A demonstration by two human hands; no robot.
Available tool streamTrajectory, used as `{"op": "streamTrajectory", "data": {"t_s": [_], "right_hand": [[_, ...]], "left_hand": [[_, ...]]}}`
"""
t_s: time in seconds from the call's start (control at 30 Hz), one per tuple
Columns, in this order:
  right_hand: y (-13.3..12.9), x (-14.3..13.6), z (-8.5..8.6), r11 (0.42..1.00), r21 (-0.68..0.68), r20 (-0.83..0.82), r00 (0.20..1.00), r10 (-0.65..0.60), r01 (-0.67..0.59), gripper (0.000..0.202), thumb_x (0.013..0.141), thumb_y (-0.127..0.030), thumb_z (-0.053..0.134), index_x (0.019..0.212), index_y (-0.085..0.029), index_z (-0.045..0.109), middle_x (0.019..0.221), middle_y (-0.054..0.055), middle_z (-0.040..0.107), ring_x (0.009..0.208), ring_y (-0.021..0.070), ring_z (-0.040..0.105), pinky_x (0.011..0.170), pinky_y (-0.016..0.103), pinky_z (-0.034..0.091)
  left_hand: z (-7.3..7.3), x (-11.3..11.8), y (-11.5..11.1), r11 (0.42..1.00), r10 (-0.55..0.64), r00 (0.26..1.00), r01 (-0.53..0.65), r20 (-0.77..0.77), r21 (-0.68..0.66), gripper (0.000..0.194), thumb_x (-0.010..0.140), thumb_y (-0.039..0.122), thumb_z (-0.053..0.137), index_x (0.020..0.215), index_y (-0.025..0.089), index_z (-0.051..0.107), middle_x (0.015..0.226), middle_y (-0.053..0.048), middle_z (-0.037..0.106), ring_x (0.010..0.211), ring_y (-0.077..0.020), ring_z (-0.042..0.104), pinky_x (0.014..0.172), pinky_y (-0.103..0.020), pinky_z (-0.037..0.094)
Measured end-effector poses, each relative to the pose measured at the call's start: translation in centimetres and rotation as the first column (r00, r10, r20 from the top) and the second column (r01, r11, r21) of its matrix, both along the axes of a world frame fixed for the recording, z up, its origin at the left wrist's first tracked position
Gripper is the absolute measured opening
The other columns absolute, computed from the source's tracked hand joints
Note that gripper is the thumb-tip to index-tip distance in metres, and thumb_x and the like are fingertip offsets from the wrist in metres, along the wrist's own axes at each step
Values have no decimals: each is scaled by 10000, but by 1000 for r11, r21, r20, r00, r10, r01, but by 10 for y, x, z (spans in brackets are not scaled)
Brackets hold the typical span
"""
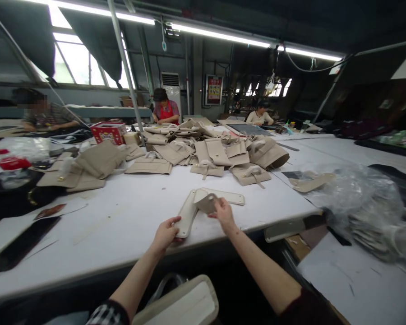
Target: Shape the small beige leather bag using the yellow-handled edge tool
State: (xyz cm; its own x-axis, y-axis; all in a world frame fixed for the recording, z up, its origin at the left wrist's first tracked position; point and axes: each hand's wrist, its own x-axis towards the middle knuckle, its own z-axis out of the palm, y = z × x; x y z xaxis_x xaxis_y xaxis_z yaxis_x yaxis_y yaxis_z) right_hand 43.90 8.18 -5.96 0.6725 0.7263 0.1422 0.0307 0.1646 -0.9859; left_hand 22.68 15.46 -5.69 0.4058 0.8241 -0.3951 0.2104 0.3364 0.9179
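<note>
My left hand (pixel 168 232) is closed on the near end of a long cream panel (pixel 188 214) with rounded corners and small holes, at the table's front edge. A second cream panel (pixel 235 198) of the same look lies beyond it on the white table, stretching to the right. My right hand (pixel 224 214) pinches a small grey-beige flap-like piece (pixel 207 204), tilted up above the place where the panels meet. The fingertips of that hand are partly hidden behind the piece.
A heap of beige leather bag parts (pixel 211 151) spreads across the white table (pixel 122 216). To the left are a red box (pixel 108 132) and a dark phone-like slab (pixel 22 243). Clear plastic bags (pixel 368 203) lie at right. Below the edge sits a cream-and-beige piece (pixel 189 302). Several people work farther back.
</note>
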Motion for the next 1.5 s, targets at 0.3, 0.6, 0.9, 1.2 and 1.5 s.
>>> {"op": "streamTrajectory", "data": {"t_s": [0.3,0.6,0.9,1.2,1.5], "right_hand": [[8,99,94,966,182,-210,967,-144,183,211,908,-354,603,972,-212,462,930,-11,600,700,115,607,540,235,556],[20,-13,85,949,164,-19,961,277,-270,366,731,-492,747,823,-195,552,791,-33,604,697,133,595,560,273,597],[-31,-124,55,769,122,-57,769,637,-628,299,848,-481,671,884,-189,621,825,5,652,749,167,644,671,352,629],[-43,-85,113,847,429,-183,889,420,-312,197,807,-357,763,910,-278,615,946,-40,708,859,207,705,770,509,638],[-105,-89,132,933,252,-516,781,353,-256,296,706,-277,854,925,-253,655,983,-54,739,753,194,722,581,368,671]], "left_hand": [[-2,-68,51,978,82,928,-5,-363,208,320,906,248,615,1211,151,602,993,-74,689,809,-184,685,726,-354,585],[17,-52,41,725,153,877,214,-456,655,772,722,338,725,1436,235,449,1586,-114,283,1384,-386,365,1152,-509,266],[0,-46,48,774,82,942,145,-324,617,541,875,225,624,1395,222,476,1294,-94,629,1132,-235,619,1006,-373,461],[3,-39,50,851,104,957,56,-271,523,224,909,302,632,1076,153,646,1181,-87,633,1122,-239,584,1004,-494,456],[87,-90,-16,986,-101,990,87,96,143,773,931,715,208,1357,156,530,1208,-150,660,1036,-280,654,870,-428,549]]}}
